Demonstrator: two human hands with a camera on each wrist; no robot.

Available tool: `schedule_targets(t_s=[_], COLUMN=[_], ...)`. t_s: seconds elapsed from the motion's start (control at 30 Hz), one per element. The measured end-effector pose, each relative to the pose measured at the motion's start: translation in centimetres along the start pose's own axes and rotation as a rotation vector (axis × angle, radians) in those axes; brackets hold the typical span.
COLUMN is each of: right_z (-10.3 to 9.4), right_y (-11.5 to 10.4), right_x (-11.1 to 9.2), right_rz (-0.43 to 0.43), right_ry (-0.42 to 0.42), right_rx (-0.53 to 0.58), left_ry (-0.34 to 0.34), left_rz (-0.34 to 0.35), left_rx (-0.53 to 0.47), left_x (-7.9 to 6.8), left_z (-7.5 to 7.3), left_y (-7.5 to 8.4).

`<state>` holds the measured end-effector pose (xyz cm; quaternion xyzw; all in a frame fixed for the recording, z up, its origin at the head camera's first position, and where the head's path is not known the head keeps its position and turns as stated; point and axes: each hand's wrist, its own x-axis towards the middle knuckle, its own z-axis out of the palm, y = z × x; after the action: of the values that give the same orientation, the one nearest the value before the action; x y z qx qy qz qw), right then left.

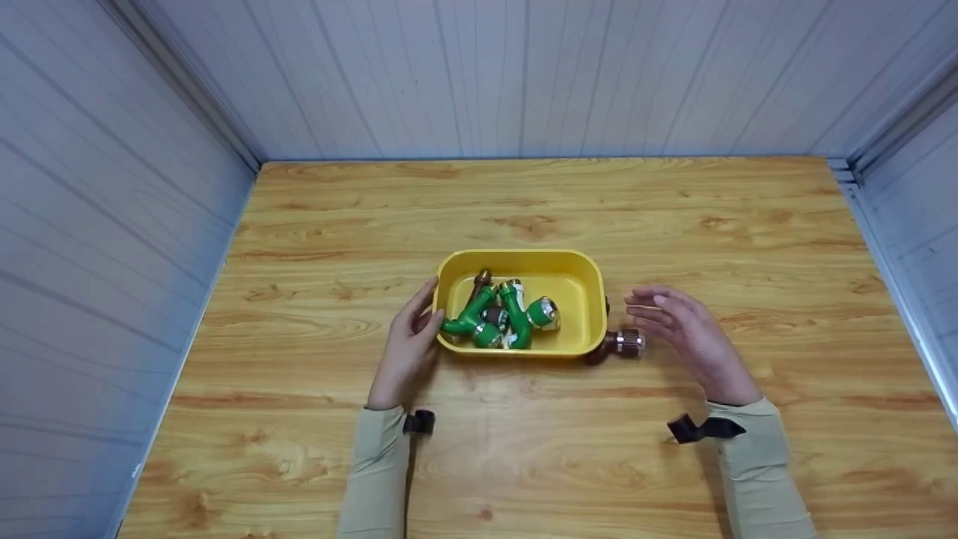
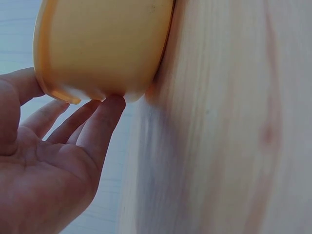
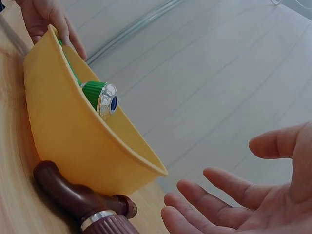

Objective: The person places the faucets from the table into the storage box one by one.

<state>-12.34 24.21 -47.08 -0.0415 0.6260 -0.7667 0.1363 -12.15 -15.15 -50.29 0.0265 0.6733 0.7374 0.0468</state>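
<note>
A yellow plastic bin point(image 1: 576, 258) sits mid-table with several green taps point(image 1: 516, 318) inside, silver bands round their handles. Part of a brown tap point(image 1: 483, 278) shows beneath them. My left hand point(image 1: 410, 338) touches the bin's left end; in the left wrist view its fingertips point(image 2: 113, 105) rest against the outer wall, fingers fairly straight. Just outside the bin's right end lies another brown tap point(image 1: 629, 343), partly hidden by the bin in the head view. My right hand point(image 1: 696, 340) hovers to the right of that tap, holding nothing, its fingers spread and relaxed.
The wooden table point(image 1: 314, 224) extends on all sides of the bin. Pale panel walls point(image 1: 479, 82) stand behind it and at both sides. A dark camera strap point(image 1: 703, 428) is on the right wrist, and a similar dark mount point(image 1: 419, 421) on the left.
</note>
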Motion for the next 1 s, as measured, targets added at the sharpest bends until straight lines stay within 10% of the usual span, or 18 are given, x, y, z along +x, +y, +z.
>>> schedule_targets(t_s=[0.5, 1.0], right_z=[-1.3, -1.7], right_y=[1.3, 2.3], right_x=[-0.2, -0.4], right_rz=[0.06, 0.121], right_ry=[0.045, 0.057], right_rx=[-0.008, -0.097], left_ry=[0.033, -0.003], left_rz=[0.042, 0.003], left_rx=[0.039, 0.018], left_x=[0.7, -0.1], left_z=[-0.5, 0.0], left_y=[-2.3, 0.2])
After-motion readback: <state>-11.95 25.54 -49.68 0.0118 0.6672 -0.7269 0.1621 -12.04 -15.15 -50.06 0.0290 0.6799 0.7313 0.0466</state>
